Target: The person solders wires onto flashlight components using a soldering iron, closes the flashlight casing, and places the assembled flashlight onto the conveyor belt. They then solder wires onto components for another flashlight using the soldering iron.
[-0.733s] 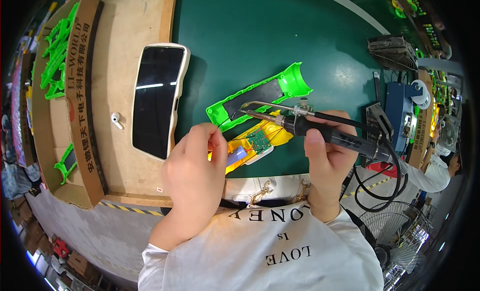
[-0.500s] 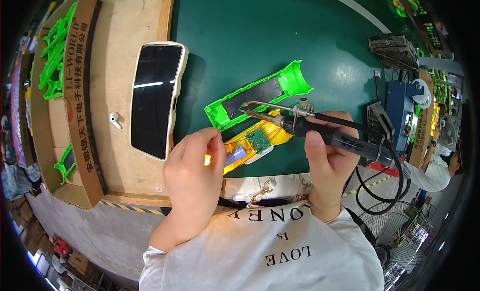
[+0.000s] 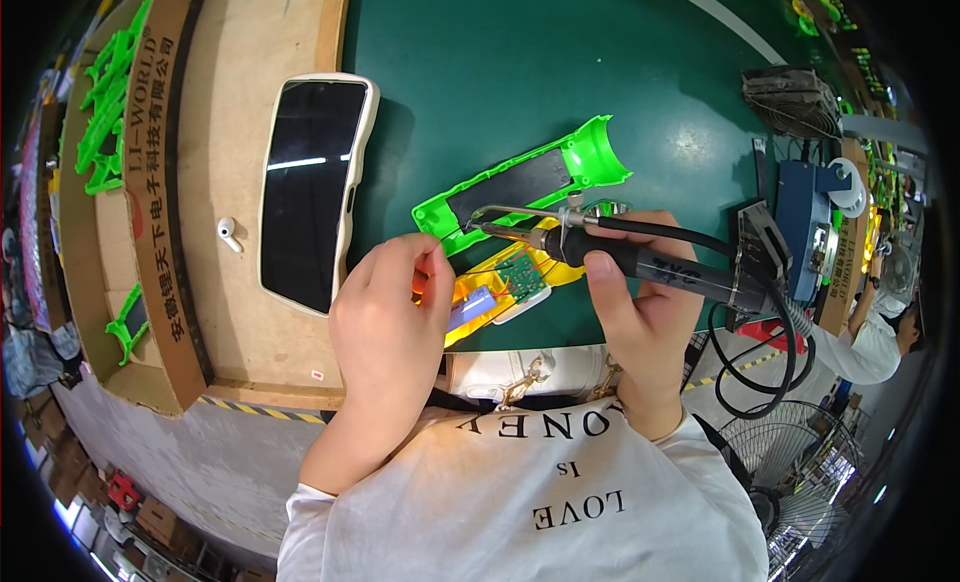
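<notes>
My right hand [image 3: 645,317] grips a black soldering iron [image 3: 650,265] with a thin metal feed tube fixed along it. Its tip points left, over the lower left part of a green plastic half shell [image 3: 432,216] with a dark panel [image 3: 510,187] in it. Fingertips of my left hand [image 3: 388,307] are pinched together beside that shell's lower left end; what they hold, if anything, is hidden. Nearer me, partly behind the left hand, lies a yellow housing [image 3: 462,329] containing a purple-blue cylindrical battery [image 3: 473,306], a green circuit board [image 3: 521,272] and thin wires.
A large phone [image 3: 315,187] in a pale case and a white earbud [image 3: 230,235] lie on the wooden board to the left. Beyond them, a cardboard box [image 3: 180,212] holds several green shells. At right are a blue soldering station [image 3: 800,217], looping black cable [image 3: 790,367] and a fan [image 3: 790,442].
The soldering iron and my right hand have shifted slightly left, bringing the tip closer to my left fingertips. A bright yellow glow beside the left hand now looks orange-red.
</notes>
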The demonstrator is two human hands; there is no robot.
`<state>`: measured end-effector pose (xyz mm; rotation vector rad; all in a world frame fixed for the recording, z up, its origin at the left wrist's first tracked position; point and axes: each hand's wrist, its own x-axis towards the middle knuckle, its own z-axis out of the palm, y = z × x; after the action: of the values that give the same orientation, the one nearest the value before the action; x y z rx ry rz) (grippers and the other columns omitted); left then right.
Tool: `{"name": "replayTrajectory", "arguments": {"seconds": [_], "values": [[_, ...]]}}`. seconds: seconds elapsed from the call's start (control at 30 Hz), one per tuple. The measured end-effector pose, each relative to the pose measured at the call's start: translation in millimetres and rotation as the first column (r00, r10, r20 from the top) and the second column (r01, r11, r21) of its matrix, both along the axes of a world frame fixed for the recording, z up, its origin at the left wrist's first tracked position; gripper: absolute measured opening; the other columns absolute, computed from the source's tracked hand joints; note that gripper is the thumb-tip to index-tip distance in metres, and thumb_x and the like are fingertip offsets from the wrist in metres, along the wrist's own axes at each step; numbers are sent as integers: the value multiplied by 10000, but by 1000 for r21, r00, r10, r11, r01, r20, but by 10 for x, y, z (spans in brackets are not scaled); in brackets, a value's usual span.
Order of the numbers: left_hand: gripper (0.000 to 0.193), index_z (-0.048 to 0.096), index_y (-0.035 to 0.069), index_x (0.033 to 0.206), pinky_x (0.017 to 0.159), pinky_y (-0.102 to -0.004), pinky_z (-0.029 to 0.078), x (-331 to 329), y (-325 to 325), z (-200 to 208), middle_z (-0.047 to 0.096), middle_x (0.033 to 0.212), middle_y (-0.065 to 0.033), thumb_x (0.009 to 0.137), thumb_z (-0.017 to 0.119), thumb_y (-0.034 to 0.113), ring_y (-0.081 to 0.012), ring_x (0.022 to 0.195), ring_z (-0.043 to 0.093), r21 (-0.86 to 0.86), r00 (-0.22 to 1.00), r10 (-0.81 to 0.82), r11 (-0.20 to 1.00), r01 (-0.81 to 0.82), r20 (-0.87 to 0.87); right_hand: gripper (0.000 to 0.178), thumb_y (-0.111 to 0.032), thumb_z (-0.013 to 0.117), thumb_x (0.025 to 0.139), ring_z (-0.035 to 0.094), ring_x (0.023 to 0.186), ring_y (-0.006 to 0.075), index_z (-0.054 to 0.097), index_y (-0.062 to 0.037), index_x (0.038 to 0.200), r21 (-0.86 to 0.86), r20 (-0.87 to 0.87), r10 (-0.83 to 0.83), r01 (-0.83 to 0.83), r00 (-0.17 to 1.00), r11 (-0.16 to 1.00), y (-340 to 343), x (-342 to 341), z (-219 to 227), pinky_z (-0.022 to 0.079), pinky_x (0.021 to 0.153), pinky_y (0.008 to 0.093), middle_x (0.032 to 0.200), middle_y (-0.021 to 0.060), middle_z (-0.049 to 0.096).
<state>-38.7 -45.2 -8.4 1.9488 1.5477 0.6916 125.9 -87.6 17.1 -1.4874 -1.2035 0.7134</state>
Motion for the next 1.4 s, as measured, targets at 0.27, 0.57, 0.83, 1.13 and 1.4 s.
{"name": "replayTrajectory", "arguments": {"seconds": [0.27, 0.57, 0.83, 1.13, 1.4], "values": [[87, 553, 28, 752, 487, -264, 426, -6, 8, -2, 555, 648, -70, 692, 610, 2, -168, 527, 543, 24, 1000, 7, 1000, -8, 21, 184, -64, 638, 729, 465, 533, 46, 563, 30, 868, -27, -11, 0, 0, 1000, 1000, 9, -7, -5, 365, 470, 176, 735, 35, 540], [89, 551, 22, 750, 487, -267, 428, 2, 21, -12, 554, 642, -78, 688, 610, -2, -175, 528, 547, 3, 1000, -17, 1000, 17, 18, 183, -62, 636, 731, 472, 536, 42, 559, 25, 873, -4, -21, -32, 32, 999, 999, -8, 4, -20, 365, 472, 170, 731, 33, 545], [96, 539, 41, 742, 481, -293, 432, 4, 29, -20, 547, 633, -70, 684, 611, 15, -196, 534, 550, 6, 1000, -5, 1000, 5, -2, 183, -66, 638, 732, 484, 552, 51, 563, 33, 866, -28, -16, -8, 8, 1000, 1000, 19, -9, -13, 369, 476, 174, 747, 41, 538], [87, 539, 44, 741, 469, -299, 424, 25, 38, -18, 536, 609, -66, 690, 608, 29, -203, 519, 543, -12, 999, 23, 1000, -23, -29, 170, -56, 635, 730, 482, 539, 49, 564, 32, 858, -53, -28, -20, 19, 999, 998, 21, -19, -19, 370, 472, 173, 728, 36, 545], [97, 542, 47, 729, 468, -313, 417, 20, 46, -34, 533, 610, -73, 669, 614, 23, -223, 525, 534, 43, 998, -4, 999, 6, -57, 169, -55, 633, 731, 485, 546, 50, 561, 35, 856, -8, -31, -28, 28, 999, 1000, 13, -26, -32, 371, 476, 173, 728, 35, 544]]}}
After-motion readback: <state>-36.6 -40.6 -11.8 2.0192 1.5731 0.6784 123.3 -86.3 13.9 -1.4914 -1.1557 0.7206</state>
